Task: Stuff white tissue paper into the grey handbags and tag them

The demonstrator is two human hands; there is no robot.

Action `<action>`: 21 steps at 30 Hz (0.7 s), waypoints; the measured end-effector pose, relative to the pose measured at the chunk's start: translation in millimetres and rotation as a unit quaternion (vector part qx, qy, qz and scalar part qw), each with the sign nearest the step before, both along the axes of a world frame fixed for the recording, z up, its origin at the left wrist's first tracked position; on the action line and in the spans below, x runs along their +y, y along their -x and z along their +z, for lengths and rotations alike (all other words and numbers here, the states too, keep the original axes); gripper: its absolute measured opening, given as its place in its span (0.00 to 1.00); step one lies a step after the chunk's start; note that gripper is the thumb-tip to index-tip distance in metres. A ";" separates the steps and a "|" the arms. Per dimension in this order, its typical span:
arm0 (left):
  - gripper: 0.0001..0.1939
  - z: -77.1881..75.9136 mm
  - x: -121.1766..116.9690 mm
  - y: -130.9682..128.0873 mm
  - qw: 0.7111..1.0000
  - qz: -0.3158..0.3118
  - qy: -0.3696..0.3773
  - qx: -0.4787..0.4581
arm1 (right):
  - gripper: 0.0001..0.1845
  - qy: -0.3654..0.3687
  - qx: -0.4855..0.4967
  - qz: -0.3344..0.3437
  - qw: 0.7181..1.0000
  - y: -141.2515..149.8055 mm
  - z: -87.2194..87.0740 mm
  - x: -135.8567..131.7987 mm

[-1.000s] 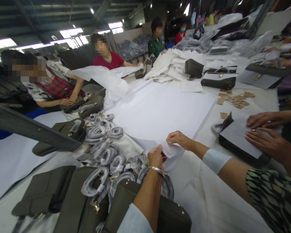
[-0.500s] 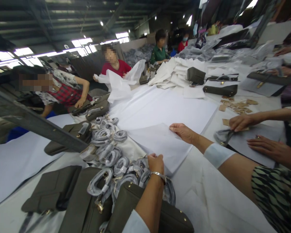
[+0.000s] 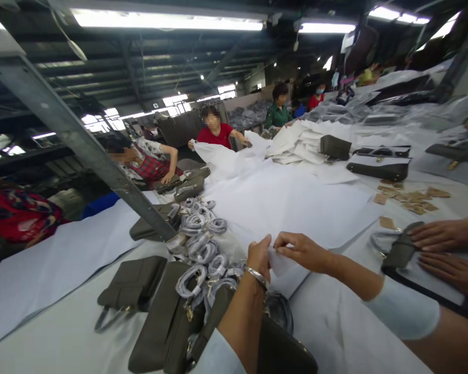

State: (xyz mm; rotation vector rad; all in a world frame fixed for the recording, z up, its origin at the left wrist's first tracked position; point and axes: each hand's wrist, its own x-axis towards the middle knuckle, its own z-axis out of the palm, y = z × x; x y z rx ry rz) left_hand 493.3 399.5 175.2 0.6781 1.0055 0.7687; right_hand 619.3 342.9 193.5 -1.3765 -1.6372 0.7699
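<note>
My left hand, with a metal bangle at the wrist, and my right hand meet over the white-covered table. Both pinch the near edge of a thin white paper sheet that lies spread ahead of them. The fingers of each hand are closed on the paper. A pile of wrapped grey straps lies just left of my left hand. An olive-grey handbag sits under my left forearm.
More olive handbags lie at the near left. A slanted metal post crosses the left. Another person's hands press on a bag at the right. Brown tags, folded white bags and several seated workers are farther back.
My hands have come together on the paper's near edge; half a second ago the right hand lay farther out on the sheet. The view has tilted upward.
</note>
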 end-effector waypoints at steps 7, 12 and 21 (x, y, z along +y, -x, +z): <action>0.11 6.3 -14.7 44.1 0.996 0.085 0.035 -0.006 | 0.13 -0.039 0.229 -0.301 0.925 50.6 -27.0 -84.6; 0.08 25.7 -36.4 62.1 0.994 0.099 0.042 -0.012 | 0.26 0.215 0.521 -0.200 0.802 81.2 -43.8 -123.7; 0.17 40.0 -83.7 149.1 0.996 0.090 -0.008 -0.022 | 0.10 0.174 0.643 -0.258 0.700 102.8 -18.3 -75.6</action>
